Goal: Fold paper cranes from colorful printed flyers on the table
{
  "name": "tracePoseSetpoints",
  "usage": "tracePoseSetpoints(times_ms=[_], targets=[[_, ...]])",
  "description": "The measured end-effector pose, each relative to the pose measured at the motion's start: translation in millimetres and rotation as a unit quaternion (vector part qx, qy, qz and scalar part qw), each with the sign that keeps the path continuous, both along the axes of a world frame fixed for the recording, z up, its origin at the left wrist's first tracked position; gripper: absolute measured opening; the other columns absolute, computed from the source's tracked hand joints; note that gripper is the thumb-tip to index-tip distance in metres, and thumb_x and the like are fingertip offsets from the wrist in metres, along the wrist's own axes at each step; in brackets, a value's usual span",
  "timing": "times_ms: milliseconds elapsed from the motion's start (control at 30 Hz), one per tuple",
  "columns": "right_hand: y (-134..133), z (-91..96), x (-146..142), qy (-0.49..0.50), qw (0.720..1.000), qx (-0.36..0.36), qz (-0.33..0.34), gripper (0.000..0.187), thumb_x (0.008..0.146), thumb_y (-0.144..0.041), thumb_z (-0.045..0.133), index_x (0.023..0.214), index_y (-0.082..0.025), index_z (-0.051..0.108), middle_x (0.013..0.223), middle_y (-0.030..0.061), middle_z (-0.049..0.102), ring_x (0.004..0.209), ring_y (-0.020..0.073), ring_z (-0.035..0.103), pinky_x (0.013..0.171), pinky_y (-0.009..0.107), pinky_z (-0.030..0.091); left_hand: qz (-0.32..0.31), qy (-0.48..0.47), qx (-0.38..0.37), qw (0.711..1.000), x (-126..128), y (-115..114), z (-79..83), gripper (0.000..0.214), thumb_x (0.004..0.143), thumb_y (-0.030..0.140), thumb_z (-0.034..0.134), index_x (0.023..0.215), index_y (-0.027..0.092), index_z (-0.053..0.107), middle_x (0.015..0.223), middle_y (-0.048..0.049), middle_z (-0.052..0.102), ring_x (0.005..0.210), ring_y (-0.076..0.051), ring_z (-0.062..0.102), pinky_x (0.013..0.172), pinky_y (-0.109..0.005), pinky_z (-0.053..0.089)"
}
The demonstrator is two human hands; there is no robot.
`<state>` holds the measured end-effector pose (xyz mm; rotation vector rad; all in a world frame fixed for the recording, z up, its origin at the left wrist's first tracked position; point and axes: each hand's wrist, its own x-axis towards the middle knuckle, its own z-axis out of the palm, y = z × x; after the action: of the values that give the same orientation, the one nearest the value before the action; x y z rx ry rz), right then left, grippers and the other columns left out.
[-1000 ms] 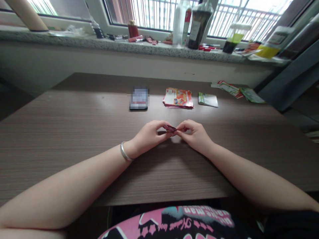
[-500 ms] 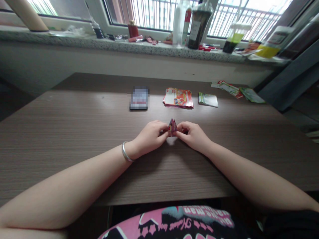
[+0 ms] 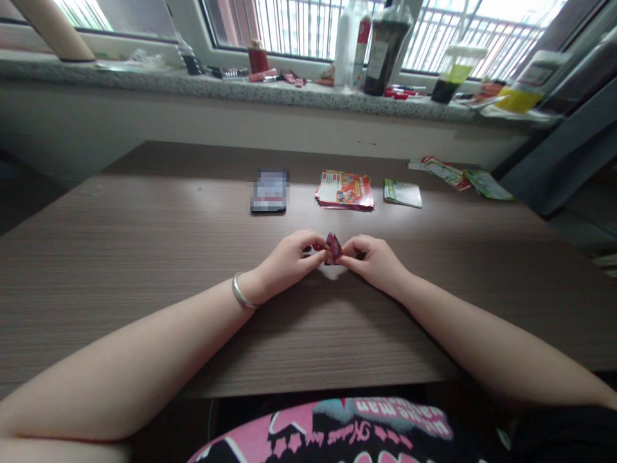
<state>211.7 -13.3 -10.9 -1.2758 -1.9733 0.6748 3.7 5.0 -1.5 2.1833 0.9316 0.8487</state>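
The left hand [image 3: 293, 258] has its grip closed on one side of a small purplish-red folded paper [image 3: 333, 249], while the right hand [image 3: 375, 260] pinches the other side; the paper's tip points upward between them, over the bench [image 3: 193, 238], though I cannot tell whether it touches. Beyond lie, left to right, a flat dark-edged device [image 3: 268, 193], a red-and-white card stack [image 3: 344, 190], a smaller pale pile [image 3: 405, 193] and loose green-and-red strips [image 3: 446, 172].
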Motion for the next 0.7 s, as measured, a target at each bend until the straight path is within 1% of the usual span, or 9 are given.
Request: tracePoseSetpoints(times_ms=[67, 133, 200, 267, 367, 433, 467, 567, 700], targets=[[-0.8, 0.4, 0.0, -0.009, 1.000, 0.011, -0.001, 0.005, 0.076, -0.024, 0.074, 0.074, -0.020, 0.071, 0.072, 0.0010, 0.068, 0.067, 0.0142, 0.059, 0.061, 0.025, 0.043, 0.004, -0.030, -0.039, 0.999, 0.3, -0.4, -1.1, 0.014, 0.088, 0.027, 0.060, 0.093, 0.017, 0.069, 0.090, -0.0034, 0.071, 0.083, -0.015, 0.064, 0.076, -0.027, 0.050], [-2.0, 1.8, -0.1, -0.017, 1.000, 0.026, 0.004, 0.005, 0.076, -0.024, 0.075, 0.076, -0.020, 0.072, 0.072, 0.0010, 0.068, 0.067, 0.0144, 0.059, 0.062, 0.026, 0.043, -0.004, -0.068, -0.074, 0.995, 0.9, -1.6, -2.0, 0.015, 0.087, 0.027, 0.061, 0.097, 0.016, 0.067, 0.090, -0.0035, 0.072, 0.081, -0.014, 0.065, 0.075, -0.026, 0.051], [-3.1, 3.7, -0.3, -0.028, 0.999, 0.043, 0.018, 0.003, 0.077, -0.023, 0.074, 0.077, -0.021, 0.073, 0.072, 0.0008, 0.068, 0.068, 0.0145, 0.059, 0.064, 0.026, 0.044, -0.018, -0.106, -0.100, 0.989, 1.5, -3.0, -2.3, 0.019, 0.087, 0.027, 0.062, 0.102, 0.015, 0.064, 0.089, -0.0035, 0.072, 0.078, -0.013, 0.066, 0.074, -0.026, 0.053], [-3.5, 5.5, -0.5, -0.045, 0.996, 0.062, 0.039, 0.001, 0.079, -0.021, 0.073, 0.080, -0.022, 0.073, 0.073, 0.0007, 0.068, 0.070, 0.0147, 0.059, 0.066, 0.026, 0.044, -0.028, -0.117, -0.114, 0.986, 2.0, -4.3, -1.9, 0.021, 0.088, 0.027, 0.060, 0.104, 0.015, 0.063, 0.089, -0.0041, 0.072, 0.076, -0.013, 0.066, 0.073, -0.026, 0.054], [-3.6, 7.1, -1.4, -0.069, 0.991, 0.092, 0.062, 0.003, 0.080, -0.019, 0.072, 0.081, -0.022, 0.073, 0.073, 0.0011, 0.068, 0.072, 0.0155, 0.058, 0.068, 0.027, 0.043, -0.014, -0.095, -0.099, 0.990, 2.7, -5.8, -0.2, 0.015, 0.087, 0.023, 0.059, 0.096, 0.015, 0.067, 0.089, -0.0045, 0.072, 0.076, -0.013, 0.066, 0.073, -0.026, 0.054], [-4.1, 7.2, -2.4, -0.082, 0.988, 0.109, 0.068, 0.002, 0.081, -0.021, 0.071, 0.079, -0.021, 0.072, 0.072, 0.0015, 0.068, 0.072, 0.0159, 0.057, 0.068, 0.028, 0.042, 0.000, -0.086, -0.085, 0.993, 3.2, -6.4, 1.2, 0.012, 0.084, 0.020, 0.059, 0.091, 0.015, 0.068, 0.086, -0.0034, 0.072, 0.075, -0.013, 0.066, 0.071, -0.025, 0.054], [-4.6, 7.0, -2.9, -0.088, 0.987, 0.115, 0.069, 0.005, 0.082, -0.023, 0.071, 0.078, -0.020, 0.071, 0.071, 0.0016, 0.067, 0.072, 0.0160, 0.056, 0.068, 0.028, 0.042, 0.002, -0.083, -0.082, 0.993, 3.3, -6.5, 1.9, 0.011, 0.084, 0.020, 0.060, 0.090, 0.015, 0.068, 0.083, -0.0029, 0.071, 0.075, -0.013, 0.066, 0.070, -0.025, 0.054], [-6.2, 6.4, -4.2, -0.103, 0.984, 0.125, 0.070, 0.010, 0.084, -0.026, 0.069, 0.077, -0.020, 0.070, 0.071, 0.0017, 0.067, 0.072, 0.0162, 0.055, 0.068, 0.028, 0.041, 0.001, -0.077, -0.071, 0.994, 3.1, -6.6, 3.7, 0.013, 0.086, 0.025, 0.061, 0.087, 0.015, 0.068, 0.079, -0.0026, 0.070, 0.073, -0.014, 0.065, 0.069, -0.025, 0.053], [-6.6, 6.3, -4.3, -0.100, 0.987, 0.111, 0.060, 0.008, 0.084, -0.024, 0.068, 0.077, -0.019, 0.069, 0.072, 0.0017, 0.066, 0.072, 0.0158, 0.055, 0.067, 0.027, 0.040, 0.011, -0.080, -0.066, 0.995, 2.3, -7.2, 5.0, 0.018, 0.089, 0.031, 0.061, 0.087, 0.015, 0.069, 0.080, -0.0039, 0.072, 0.075, -0.015, 0.067, 0.073, -0.028, 0.052]])
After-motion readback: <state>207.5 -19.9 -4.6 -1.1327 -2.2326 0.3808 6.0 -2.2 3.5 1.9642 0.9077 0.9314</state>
